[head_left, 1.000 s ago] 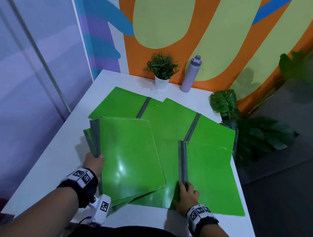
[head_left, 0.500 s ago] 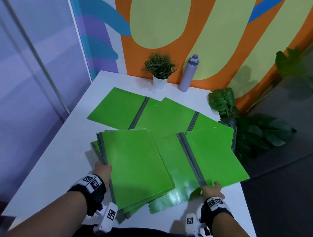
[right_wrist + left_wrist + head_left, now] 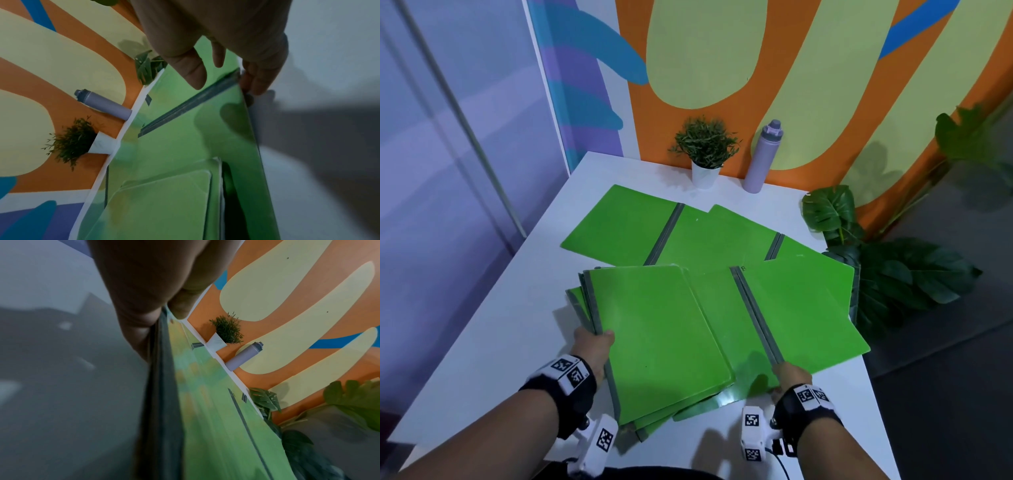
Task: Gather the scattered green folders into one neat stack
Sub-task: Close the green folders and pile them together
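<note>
Left hand [image 3: 594, 344] grips the grey spine edge of the folder stack [image 3: 657, 339], lifted off the tabletop [image 3: 482, 342] at its near side. Right hand [image 3: 787, 375] pinches an open folder [image 3: 796, 308] just right of the stack (two more lie open beyond it).

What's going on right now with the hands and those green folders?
Left hand grips stack by its spine. Right hand holds open folder at near edge. Two more open folders behind. Nothing in the way.
</note>
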`<act>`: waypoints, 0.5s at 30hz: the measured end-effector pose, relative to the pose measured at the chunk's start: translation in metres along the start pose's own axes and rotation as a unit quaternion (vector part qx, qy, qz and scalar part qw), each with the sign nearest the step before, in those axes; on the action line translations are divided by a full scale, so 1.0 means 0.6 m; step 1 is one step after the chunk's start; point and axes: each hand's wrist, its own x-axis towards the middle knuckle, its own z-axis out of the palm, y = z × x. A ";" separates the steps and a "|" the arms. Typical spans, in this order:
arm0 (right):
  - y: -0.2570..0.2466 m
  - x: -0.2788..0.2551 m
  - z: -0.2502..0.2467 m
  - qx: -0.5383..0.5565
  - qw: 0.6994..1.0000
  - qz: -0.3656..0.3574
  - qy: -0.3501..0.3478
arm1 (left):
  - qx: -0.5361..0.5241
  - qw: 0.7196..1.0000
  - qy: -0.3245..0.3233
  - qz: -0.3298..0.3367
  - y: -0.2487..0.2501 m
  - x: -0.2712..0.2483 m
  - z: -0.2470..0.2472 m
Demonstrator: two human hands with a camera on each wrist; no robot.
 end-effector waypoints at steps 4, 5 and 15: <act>-0.017 -0.020 0.009 0.071 0.997 -0.023 0.020 | 0.051 0.997 0.005 0.053 0.005 -0.024 -0.010; -0.029 -0.028 0.004 0.075 0.995 -0.053 0.043 | 0.062 0.995 0.003 0.080 0.011 -0.032 -0.012; -0.207 -0.178 -0.036 0.330 0.854 -0.383 0.125 | 0.013 0.988 0.012 0.156 0.085 -0.070 -0.032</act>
